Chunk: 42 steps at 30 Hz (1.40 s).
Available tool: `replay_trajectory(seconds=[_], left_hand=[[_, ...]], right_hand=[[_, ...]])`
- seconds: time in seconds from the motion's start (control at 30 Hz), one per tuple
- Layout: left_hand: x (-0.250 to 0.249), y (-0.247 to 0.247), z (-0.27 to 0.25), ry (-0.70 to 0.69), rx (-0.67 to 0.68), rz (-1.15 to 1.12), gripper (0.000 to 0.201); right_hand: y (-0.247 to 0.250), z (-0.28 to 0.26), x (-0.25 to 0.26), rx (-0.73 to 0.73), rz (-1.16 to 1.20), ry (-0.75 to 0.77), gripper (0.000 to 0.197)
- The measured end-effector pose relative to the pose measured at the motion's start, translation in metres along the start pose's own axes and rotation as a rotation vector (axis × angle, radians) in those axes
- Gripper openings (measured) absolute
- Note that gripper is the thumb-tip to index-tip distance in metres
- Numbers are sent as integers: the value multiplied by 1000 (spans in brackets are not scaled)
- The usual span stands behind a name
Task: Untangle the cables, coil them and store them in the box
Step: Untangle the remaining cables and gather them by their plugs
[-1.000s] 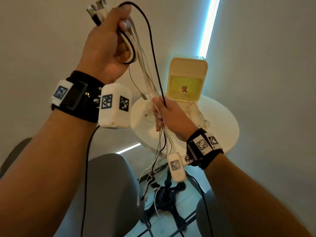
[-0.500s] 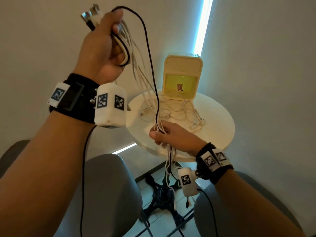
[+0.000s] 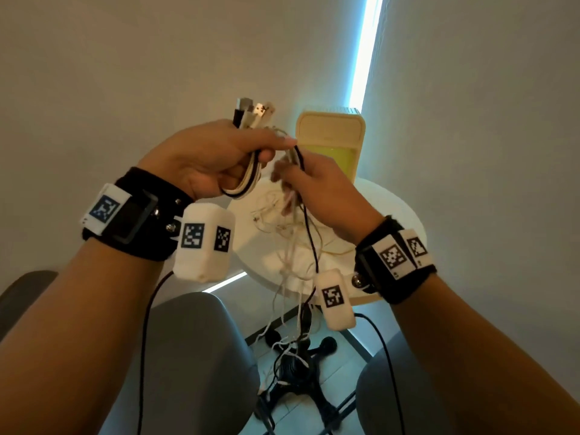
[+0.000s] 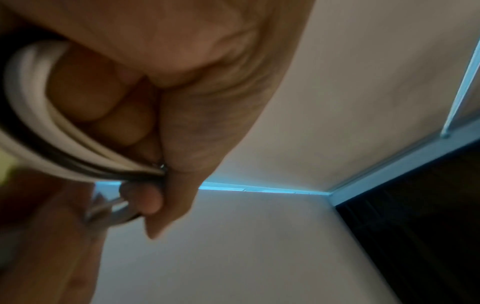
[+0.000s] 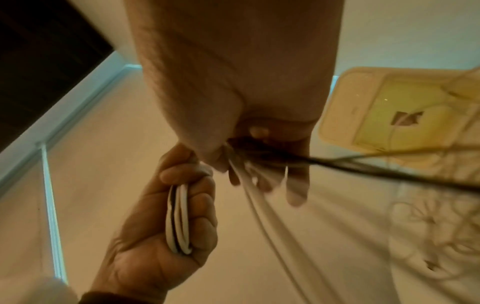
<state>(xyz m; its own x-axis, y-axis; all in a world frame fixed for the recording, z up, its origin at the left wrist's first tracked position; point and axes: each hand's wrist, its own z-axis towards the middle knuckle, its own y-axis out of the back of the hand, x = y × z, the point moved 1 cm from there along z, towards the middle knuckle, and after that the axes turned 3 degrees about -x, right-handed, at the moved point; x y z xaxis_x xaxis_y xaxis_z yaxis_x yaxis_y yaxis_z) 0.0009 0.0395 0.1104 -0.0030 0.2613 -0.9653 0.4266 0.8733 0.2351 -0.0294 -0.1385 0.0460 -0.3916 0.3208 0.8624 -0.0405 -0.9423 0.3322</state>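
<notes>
My left hand grips a bundle of white and black cables, with their USB plugs sticking up above the fist; the looped bundle curls round its fingers. My right hand holds the same strands just to the right, almost touching the left hand. From it the cables hang down past the table edge toward the floor. The cable loop shows in the left palm in the right wrist view. The open yellow box stands at the table's back, its inside partly hidden by my right hand.
More thin white cables lie tangled on the round white table. Two grey chairs stand at the near side. The table's black foot is on the tiled floor below. Plain walls stand close behind.
My left hand has come down from high up to chest height. My right hand has risen along the strands and met it beside the box.
</notes>
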Motion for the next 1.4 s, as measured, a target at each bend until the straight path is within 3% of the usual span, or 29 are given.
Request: replay_trajectory(seconds=[0.1, 0.23, 0.33, 0.43, 0.57, 0.67, 0.73, 0.9, 1.0, 1.17, 1.4], left_hand=[[12, 3, 4, 6, -70, 7, 38], [26, 17, 23, -80, -244, -307, 35], [22, 29, 30, -160, -315, -539, 48], [14, 25, 34, -235, -291, -649, 53], [15, 6, 37, -266, -216, -645, 57], [22, -11, 34, -263, -118, -586, 58], [28, -28, 31, -260, -40, -570, 58], [42, -65, 28, -261, 18, -654, 59], [49, -60, 32, -260, 29, -652, 60], [57, -56, 38, -199, 75, -607, 60], [71, -65, 44, -127, -57, -726, 58]], right_hand=[[-1, -8, -11, -67, 90, -104, 30], [2, -28, -28, 2, 155, -204, 36], [2, -47, -41, 206, 148, -277, 44], [-4, -58, -48, 406, 76, -330, 43], [-3, -56, -59, 517, -204, -242, 20], [14, -45, -52, 376, -181, -266, 64], [19, -36, -41, 208, -53, -240, 77], [-21, -34, -36, 286, 144, -198, 56], [-32, -43, -44, 221, 254, -230, 45], [-35, -41, -60, 107, 166, -169, 50], [-13, -43, -66, 210, 70, -174, 36]])
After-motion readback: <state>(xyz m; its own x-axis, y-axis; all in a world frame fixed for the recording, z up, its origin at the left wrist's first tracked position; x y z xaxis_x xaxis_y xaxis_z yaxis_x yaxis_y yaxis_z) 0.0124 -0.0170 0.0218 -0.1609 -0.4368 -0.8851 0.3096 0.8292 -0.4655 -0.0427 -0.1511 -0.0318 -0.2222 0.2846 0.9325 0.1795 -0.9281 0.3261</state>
